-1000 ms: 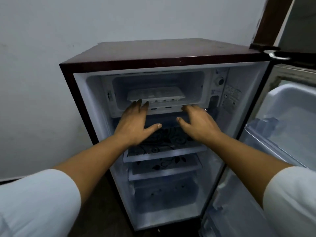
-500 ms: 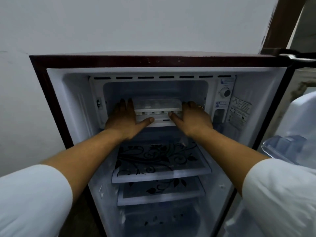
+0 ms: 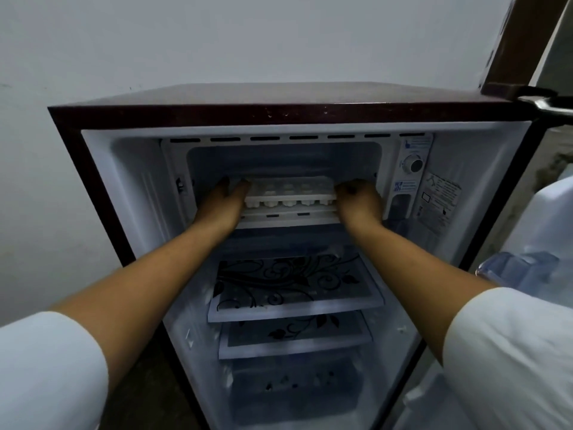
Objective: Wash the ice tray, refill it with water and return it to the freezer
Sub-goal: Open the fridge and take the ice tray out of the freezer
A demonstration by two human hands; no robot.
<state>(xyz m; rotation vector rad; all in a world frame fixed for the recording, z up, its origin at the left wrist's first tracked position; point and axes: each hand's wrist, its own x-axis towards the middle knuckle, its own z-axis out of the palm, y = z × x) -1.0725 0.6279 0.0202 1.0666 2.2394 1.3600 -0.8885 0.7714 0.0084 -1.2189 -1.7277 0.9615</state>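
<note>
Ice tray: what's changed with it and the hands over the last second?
Both hands moved up and into the freezer compartment, from below its front lip to the ice tray's two ends. The left hand now lies with straight fingers against the left end; the right hand curls round the right end. The tray still sits in the compartment; whether it has lifted is unclear. The fridge door stays open, shelves unchanged.

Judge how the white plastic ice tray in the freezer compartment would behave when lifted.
The white plastic ice tray looks thin, so probably light and slightly twistable. Its cells seem to hold pale lumps, perhaps ice, adding weight. With the left hand and right hand at opposite ends, it likely lifts level.
</note>
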